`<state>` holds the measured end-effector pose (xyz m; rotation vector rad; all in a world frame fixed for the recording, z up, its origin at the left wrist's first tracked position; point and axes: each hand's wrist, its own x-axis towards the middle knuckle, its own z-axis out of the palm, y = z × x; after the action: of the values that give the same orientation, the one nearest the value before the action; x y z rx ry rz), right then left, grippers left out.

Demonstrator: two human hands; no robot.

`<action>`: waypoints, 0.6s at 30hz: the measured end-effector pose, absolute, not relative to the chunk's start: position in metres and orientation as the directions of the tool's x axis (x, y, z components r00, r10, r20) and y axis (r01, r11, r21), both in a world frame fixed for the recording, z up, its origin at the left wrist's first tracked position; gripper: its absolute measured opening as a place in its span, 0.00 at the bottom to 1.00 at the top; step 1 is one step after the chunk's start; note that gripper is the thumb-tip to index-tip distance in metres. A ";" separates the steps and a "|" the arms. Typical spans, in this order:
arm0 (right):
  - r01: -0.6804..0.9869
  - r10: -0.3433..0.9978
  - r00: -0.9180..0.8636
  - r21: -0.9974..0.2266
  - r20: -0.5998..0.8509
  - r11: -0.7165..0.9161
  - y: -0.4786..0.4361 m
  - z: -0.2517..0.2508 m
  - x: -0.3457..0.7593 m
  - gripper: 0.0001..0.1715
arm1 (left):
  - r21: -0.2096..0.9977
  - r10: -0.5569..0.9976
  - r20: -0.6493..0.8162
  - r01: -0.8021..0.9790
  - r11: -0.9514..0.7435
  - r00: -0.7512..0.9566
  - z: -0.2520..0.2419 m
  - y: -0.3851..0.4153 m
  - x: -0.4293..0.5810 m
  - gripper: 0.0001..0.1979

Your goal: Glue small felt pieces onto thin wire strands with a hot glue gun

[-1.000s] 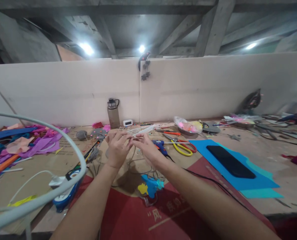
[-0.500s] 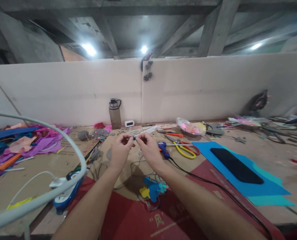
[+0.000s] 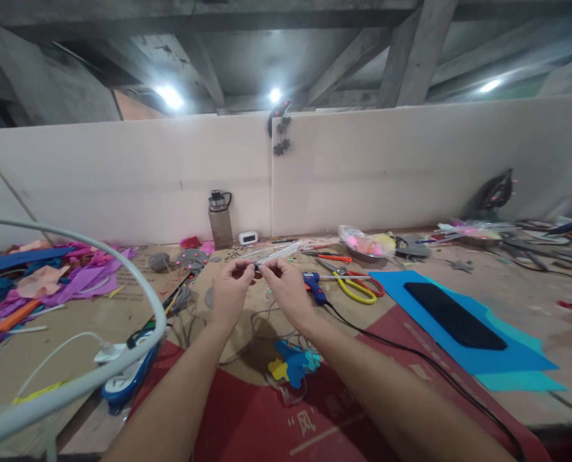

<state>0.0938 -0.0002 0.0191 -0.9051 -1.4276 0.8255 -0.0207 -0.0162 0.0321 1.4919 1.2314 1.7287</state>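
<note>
My left hand [image 3: 231, 287] and my right hand [image 3: 285, 287] meet above the middle of the worktable, thumbs and forefingers pinched together. Between the fingertips is a small dark piece [image 3: 256, 267], too small to name and mostly hidden by the fingers. Below the hands lie blue, yellow and turquoise cut-out shapes [image 3: 295, 366] with thin grey cord [image 3: 260, 314] around them. Just right of my right hand rests a blue hot glue gun [image 3: 317, 287], its black cable running toward the front right.
Scissors with yellow and red handles [image 3: 358, 289] lie beyond the glue gun. A black phone [image 3: 454, 316] rests on blue sheets [image 3: 521, 359]. At left are a power strip [image 3: 127, 378], a pale curved tube [image 3: 158, 308] and coloured scraps [image 3: 84, 276]. A bottle [image 3: 220, 221] stands behind.
The fingertips have shifted slightly around the small dark piece, both hands still pinched together. The view has moved very slightly; the things on the table stay in place.
</note>
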 end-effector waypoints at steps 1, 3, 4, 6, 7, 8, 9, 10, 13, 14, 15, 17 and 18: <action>0.070 0.896 -0.003 -0.893 0.445 0.444 0.000 0.019 0.094 0.12 | 0.886 0.851 0.464 0.154 -0.438 -0.245 0.031 -0.016 -0.021 0.08; 0.087 0.897 0.000 -0.894 0.442 0.441 -0.001 0.020 0.094 0.12 | 0.887 0.851 0.462 0.138 -0.441 -0.249 0.029 -0.014 -0.022 0.08; 0.090 0.897 0.001 -0.893 0.443 0.441 -0.001 0.020 0.094 0.13 | 0.887 0.851 0.461 0.128 -0.443 -0.251 0.028 -0.012 -0.022 0.08; 0.087 0.895 -0.004 -0.892 0.445 0.444 -0.001 0.021 0.094 0.13 | 0.889 0.854 0.457 0.103 -0.446 -0.248 0.025 -0.010 -0.023 0.08; 0.082 0.895 -0.008 -0.891 0.447 0.446 -0.002 0.021 0.094 0.13 | 0.890 0.855 0.456 0.092 -0.447 -0.246 0.024 -0.009 -0.023 0.09; 0.077 0.894 -0.012 -0.891 0.448 0.447 -0.002 0.022 0.094 0.14 | 0.890 0.856 0.455 0.085 -0.448 -0.244 0.023 -0.008 -0.024 0.09; 0.075 0.894 -0.013 -0.891 0.448 0.447 -0.002 0.022 0.095 0.14 | 0.890 0.858 0.454 0.082 -0.448 -0.241 0.022 -0.008 -0.024 0.10; 0.073 0.895 -0.012 -0.892 0.447 0.446 -0.002 0.023 0.095 0.15 | 0.891 0.860 0.453 0.084 -0.446 -0.236 0.022 -0.008 -0.024 0.10; 0.091 0.890 -0.007 -0.886 0.457 0.455 -0.002 0.023 0.095 0.15 | 0.893 0.864 0.449 0.116 -0.434 -0.227 0.025 -0.010 -0.023 0.10; 0.104 0.885 -0.008 -0.880 0.466 0.464 -0.002 0.023 0.095 0.15 | 0.895 0.866 0.446 0.127 -0.428 -0.228 0.025 -0.010 -0.023 0.10; 0.118 0.880 -0.009 -0.873 0.475 0.472 -0.002 0.023 0.095 0.15 | 0.896 0.866 0.443 0.137 -0.422 -0.230 0.026 -0.011 -0.023 0.10; 0.139 0.875 -0.010 -0.866 0.484 0.480 -0.002 0.023 0.095 0.15 | 0.897 0.866 0.441 0.147 -0.417 -0.235 0.027 -0.011 -0.023 0.11; 0.141 0.877 -0.011 -0.867 0.481 0.478 -0.002 0.023 0.095 0.15 | 0.896 0.866 0.442 0.147 -0.418 -0.233 0.026 -0.011 -0.023 0.11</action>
<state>0.0954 -0.0015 0.0229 -0.9358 -1.4871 0.7437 -0.0232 -0.0108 0.0262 1.4758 1.2304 1.7049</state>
